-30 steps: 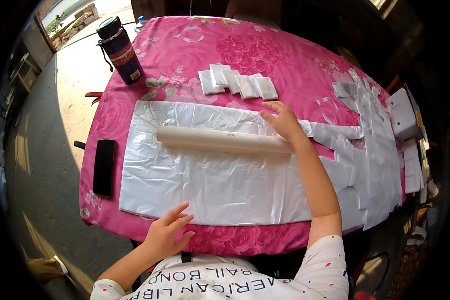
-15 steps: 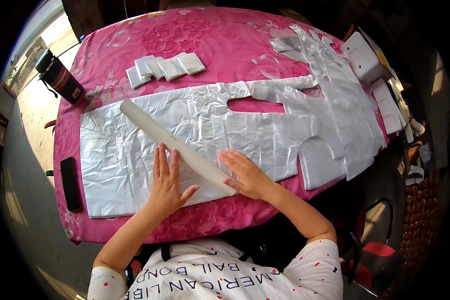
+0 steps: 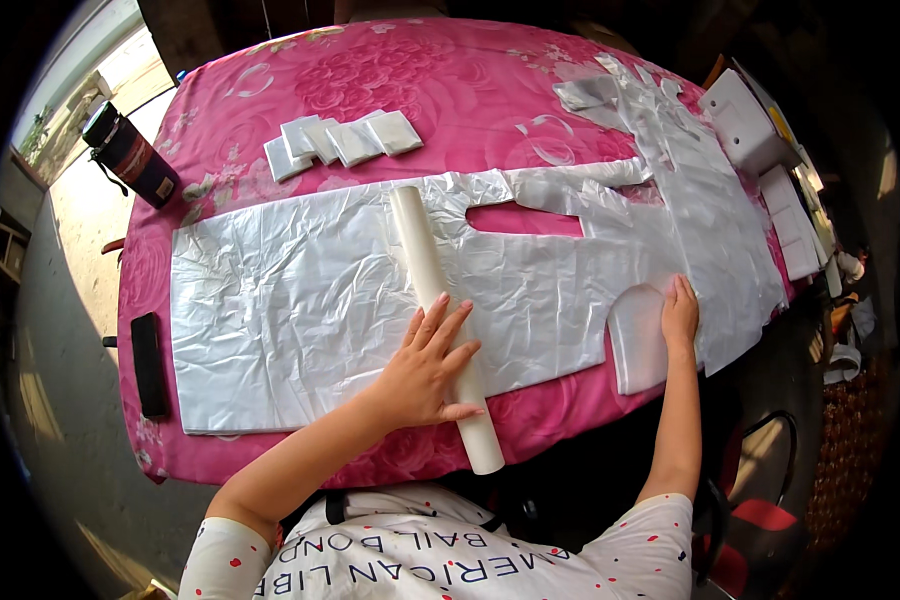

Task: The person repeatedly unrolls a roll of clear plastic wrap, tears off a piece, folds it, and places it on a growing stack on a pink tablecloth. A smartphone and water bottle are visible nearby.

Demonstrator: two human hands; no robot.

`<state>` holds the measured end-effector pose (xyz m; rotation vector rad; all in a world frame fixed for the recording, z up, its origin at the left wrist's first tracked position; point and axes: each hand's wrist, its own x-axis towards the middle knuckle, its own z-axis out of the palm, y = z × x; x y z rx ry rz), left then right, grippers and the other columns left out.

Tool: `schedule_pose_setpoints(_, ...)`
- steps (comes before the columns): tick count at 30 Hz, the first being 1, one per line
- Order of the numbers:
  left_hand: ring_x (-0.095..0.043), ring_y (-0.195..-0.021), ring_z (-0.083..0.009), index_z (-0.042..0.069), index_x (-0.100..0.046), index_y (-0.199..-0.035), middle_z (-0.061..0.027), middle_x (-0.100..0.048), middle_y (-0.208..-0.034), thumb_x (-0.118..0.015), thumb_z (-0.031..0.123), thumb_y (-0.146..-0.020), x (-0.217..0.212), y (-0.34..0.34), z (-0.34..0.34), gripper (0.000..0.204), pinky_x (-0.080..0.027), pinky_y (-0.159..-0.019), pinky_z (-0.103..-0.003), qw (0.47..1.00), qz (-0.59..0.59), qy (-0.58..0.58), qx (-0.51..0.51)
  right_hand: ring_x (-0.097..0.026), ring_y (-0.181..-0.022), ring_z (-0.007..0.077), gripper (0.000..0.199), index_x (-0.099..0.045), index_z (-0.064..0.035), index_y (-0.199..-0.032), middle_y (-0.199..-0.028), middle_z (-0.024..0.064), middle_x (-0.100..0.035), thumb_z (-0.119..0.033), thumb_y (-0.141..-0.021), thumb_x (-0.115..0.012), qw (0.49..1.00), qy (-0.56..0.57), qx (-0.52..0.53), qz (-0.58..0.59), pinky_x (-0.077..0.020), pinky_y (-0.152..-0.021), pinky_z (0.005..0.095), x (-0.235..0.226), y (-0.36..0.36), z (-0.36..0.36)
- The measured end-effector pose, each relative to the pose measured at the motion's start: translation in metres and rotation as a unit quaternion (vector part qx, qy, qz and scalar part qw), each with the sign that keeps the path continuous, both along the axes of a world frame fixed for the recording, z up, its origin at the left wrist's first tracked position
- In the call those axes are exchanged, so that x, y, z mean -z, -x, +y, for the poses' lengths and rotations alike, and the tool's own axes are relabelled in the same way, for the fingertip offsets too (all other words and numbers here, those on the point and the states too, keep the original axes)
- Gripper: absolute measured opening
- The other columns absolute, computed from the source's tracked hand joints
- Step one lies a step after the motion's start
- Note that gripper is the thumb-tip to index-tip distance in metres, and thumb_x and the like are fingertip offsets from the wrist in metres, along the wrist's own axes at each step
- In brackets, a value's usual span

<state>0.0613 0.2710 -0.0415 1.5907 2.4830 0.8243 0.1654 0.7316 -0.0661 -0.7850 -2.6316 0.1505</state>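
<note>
A wrinkled white plastic vest bag [image 3: 270,310] lies spread flat, its cut-out handles reaching right. Across its middle rests a pale cream tube [image 3: 423,250], smooth and straight, its near end jutting past the bag's front edge. My left hand [image 3: 430,365] lies on the lower half of this tube with fingers spread. Over at the right, my right hand [image 3: 680,315] touches the plastic beside the rounded bag handle [image 3: 638,345]; its fingers are stretched out and close together. Nothing shows lifted in it.
Several small folded white squares [image 3: 353,140] overlap on the pink floral tablecloth [image 3: 370,80]. A dark bottle [image 3: 130,155] stands at the left edge, with a black oblong case [image 3: 150,365] nearer me. More crumpled plastic [image 3: 700,220] and white boxes [image 3: 745,120] are at right.
The tube has swung from a slanting lie to nearly straight away from me and shifted right and nearer. My right hand has left it for the bag handle; my left hand followed the tube.
</note>
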Motion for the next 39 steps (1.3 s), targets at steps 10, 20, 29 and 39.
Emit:
schedule_pose_setpoints(10,-0.011,-0.137,-0.0426,0.005,-0.051,-0.123,-0.0204,-0.028,-0.144,-0.058,0.060,-0.075,-0.012,0.006,0.005,0.073,-0.014,-0.108,-0.057,0.999,0.002,0.006,0.037,-0.061,-0.093,0.0275,0.010,-0.059,0.0000,-0.077,-0.102,0.0132,-0.065,-0.010,-0.079,-0.063,0.991,-0.018,0.027,0.129,-0.0466,-0.083,0.0361,-0.040,0.004,-0.046)
schedule_pose_setpoints(20,-0.059,-0.100,-0.0178,0.002,-0.047,-0.125,-0.0114,-0.060,-0.111,-0.062,0.025,-0.089,-0.047,-0.003,0.004,0.046,-0.048,-0.085,-0.031,0.710,-0.669,-0.179,-0.127,-0.063,-0.083,0.0256,0.026,-0.060,-0.0049,-0.094,-0.099,0.0101,-0.062,-0.004,-0.071,-0.071,0.812,0.297,-0.501,0.039,-0.0511,-0.070,0.0352,-0.088,0.023,-0.310)
schedule_pose_setpoints(29,-0.066,-0.076,-0.0151,-0.002,-0.064,-0.097,-0.0114,-0.069,-0.085,-0.061,0.019,-0.087,-0.018,0.061,-0.175,0.023,-0.049,-0.067,-0.025,0.706,-0.624,-0.134,-0.307,-0.058,-0.074,0.0249,0.035,-0.057,-0.0061,-0.087,-0.086,0.0087,-0.057,-0.031,-0.071,-0.075,0.933,0.119,-0.337,0.039,-0.0483,-0.062,0.0344,-0.087,-0.028,-0.314)
schedule_pose_setpoints(39,-0.067,-0.074,-0.0176,-0.002,-0.063,-0.095,-0.0116,-0.068,-0.082,-0.062,0.009,-0.083,-0.024,0.097,-0.243,0.016,-0.051,-0.065,-0.026,0.702,-0.616,-0.061,-0.353,-0.064,-0.068,0.0365,0.045,-0.056,0.0018,-0.089,-0.072,0.0203,-0.064,-0.039,-0.075,-0.067,0.895,0.342,-0.197,-0.210,-0.0511,-0.062,0.0427,-0.067,-0.037,-0.323)
